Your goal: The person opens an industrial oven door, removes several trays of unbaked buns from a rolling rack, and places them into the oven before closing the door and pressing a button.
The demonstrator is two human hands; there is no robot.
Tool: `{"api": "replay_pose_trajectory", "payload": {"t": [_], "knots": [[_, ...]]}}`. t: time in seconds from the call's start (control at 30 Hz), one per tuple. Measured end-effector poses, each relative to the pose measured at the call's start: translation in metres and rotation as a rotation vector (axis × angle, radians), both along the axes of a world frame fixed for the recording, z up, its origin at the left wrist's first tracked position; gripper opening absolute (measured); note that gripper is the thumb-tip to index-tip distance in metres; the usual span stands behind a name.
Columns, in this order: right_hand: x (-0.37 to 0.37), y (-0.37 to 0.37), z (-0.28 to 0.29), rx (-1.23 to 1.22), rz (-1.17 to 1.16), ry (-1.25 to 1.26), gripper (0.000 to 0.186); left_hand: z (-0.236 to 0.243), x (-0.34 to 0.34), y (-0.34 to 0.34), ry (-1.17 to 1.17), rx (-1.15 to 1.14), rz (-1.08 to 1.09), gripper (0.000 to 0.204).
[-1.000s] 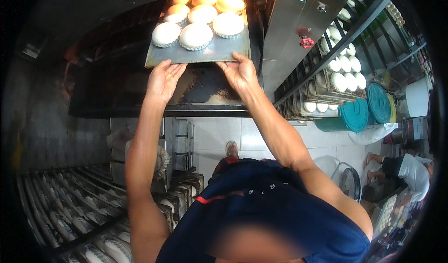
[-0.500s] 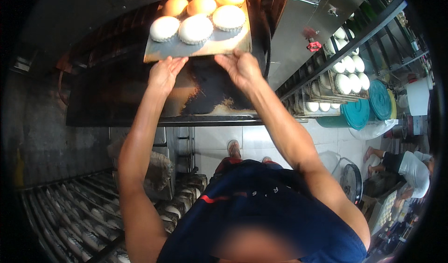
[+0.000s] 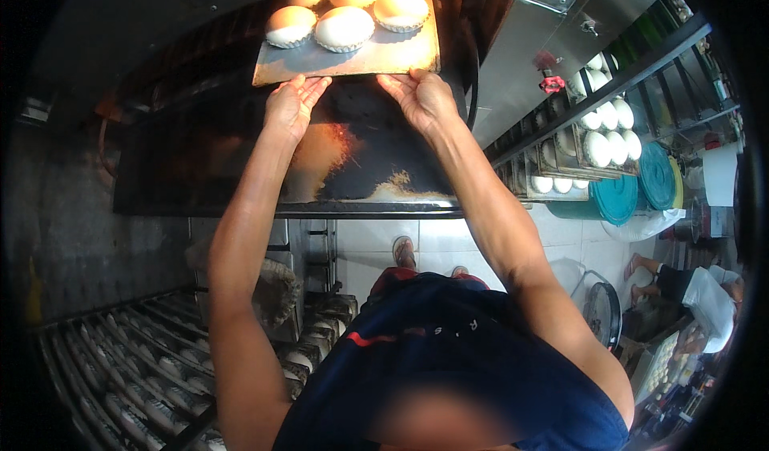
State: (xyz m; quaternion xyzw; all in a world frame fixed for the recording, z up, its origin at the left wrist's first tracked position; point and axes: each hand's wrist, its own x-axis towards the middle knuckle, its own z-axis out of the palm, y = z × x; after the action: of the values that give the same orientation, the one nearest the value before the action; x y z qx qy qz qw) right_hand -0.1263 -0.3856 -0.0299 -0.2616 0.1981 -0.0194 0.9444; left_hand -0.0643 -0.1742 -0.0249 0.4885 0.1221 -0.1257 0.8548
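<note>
A metal baking tray (image 3: 352, 63) carries several pale, rounded dough buns (image 3: 344, 29) in fluted tins. Its far part is inside the glowing opening of an oven (image 3: 521, 58), where orange light falls on the buns. At the near edge of the tray, my left hand (image 3: 292, 108) grips the left part and my right hand (image 3: 424, 102) grips the right corner. Some fingertips are hidden at the tray's edge. Both arms reach forward over a dark, scorched metal shelf (image 3: 376, 151) in front of the opening.
On the right, a rack (image 3: 553, 130) holds trays of white buns (image 3: 615, 146), beside teal-lidded tubs (image 3: 617, 199). A red valve knob (image 3: 551, 84) sticks out near the oven. Another rack (image 3: 120, 363) stands at lower left. Another person (image 3: 709, 303) is at far right.
Both hands have moved forward, pushing the tray deeper into the oven. Less of the back row of buns shows now.
</note>
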Motion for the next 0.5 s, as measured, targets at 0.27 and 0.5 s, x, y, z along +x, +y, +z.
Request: {"api": "replay_pose_trajectory", "payload": {"t": [0.27, 0.5], "knots": [[0.012, -0.002, 0.008, -0.171, -0.039, -0.059, 0.03, -0.003, -0.005, -0.005, -0.034, 0.034, -0.034, 0.027], [0.023, -0.003, 0.013, -0.101, -0.058, -0.007, 0.03, -0.002, 0.032, -0.022, -0.056, 0.004, -0.025, 0.032]]}}
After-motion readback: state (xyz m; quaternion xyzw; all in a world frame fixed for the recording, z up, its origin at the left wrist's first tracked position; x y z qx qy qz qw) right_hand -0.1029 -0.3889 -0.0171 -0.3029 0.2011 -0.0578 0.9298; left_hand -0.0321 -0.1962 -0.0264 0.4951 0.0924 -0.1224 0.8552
